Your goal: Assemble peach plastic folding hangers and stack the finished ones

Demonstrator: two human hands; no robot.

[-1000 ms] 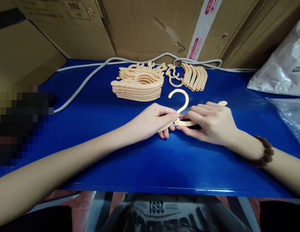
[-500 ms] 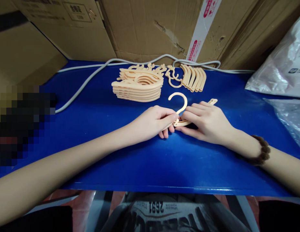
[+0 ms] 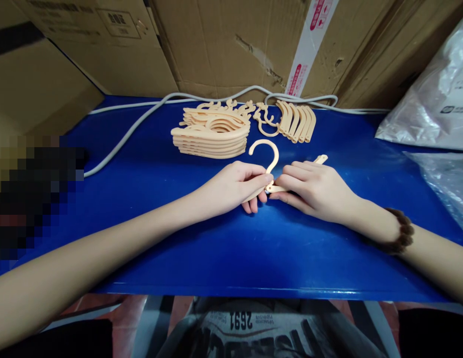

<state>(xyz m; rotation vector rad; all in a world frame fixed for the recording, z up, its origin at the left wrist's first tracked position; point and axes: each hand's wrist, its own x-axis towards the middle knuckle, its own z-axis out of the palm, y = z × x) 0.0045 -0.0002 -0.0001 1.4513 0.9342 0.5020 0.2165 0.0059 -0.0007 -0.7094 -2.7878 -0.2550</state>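
My left hand is closed, pinching the base of a cream plastic hanger hook between thumb and fingers. The hook curves up and opens to the left; part of an arm piece lies under the left thumb. My right hand is closed round a cream hanger arm. One end of that arm sticks out past the knuckles, and the other meets the hook's base at my left fingertips. Whether the two parts are joined there I cannot tell. Both hands are low over the blue table.
Behind my hands stands a stack of cream folding hangers. To its right lie loose hooks and a row of several hanger arms. A grey cable runs along the cardboard boxes. Plastic bags lie at the right.
The hook has shifted slightly left and turned with my left hand. The arm in my right hand has rolled, showing a different face, and its near end sits slightly lower left.
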